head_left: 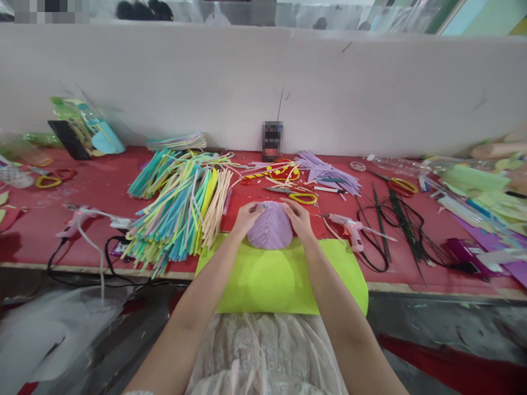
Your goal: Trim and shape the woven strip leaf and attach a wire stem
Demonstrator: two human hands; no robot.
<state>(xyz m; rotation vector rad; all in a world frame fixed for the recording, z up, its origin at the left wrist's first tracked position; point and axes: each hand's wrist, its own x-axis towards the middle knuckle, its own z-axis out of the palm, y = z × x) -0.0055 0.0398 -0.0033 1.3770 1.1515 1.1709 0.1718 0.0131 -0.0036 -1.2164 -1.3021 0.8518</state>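
While both hands grasp its upper sides, the lilac leaf (269, 229) sits between them: left hand (247, 217) at its ten o'clock, right hand (298, 217) at its two. Lime sheet (269, 293) at six o'clock, across the near edge of the red worktop (99, 189); cannot tell whether leaf and sheet touch. Clock centred on leaf: coloured pipe cleaners (177, 206), nine; scissors (291, 193), one, near; pink glue gun (352, 227), three, farther off.

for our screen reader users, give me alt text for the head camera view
A person's left hand and right hand hold a purple ribbed piece at a red table. Colourful strips lie left, a glue gun right, scissors beyond.
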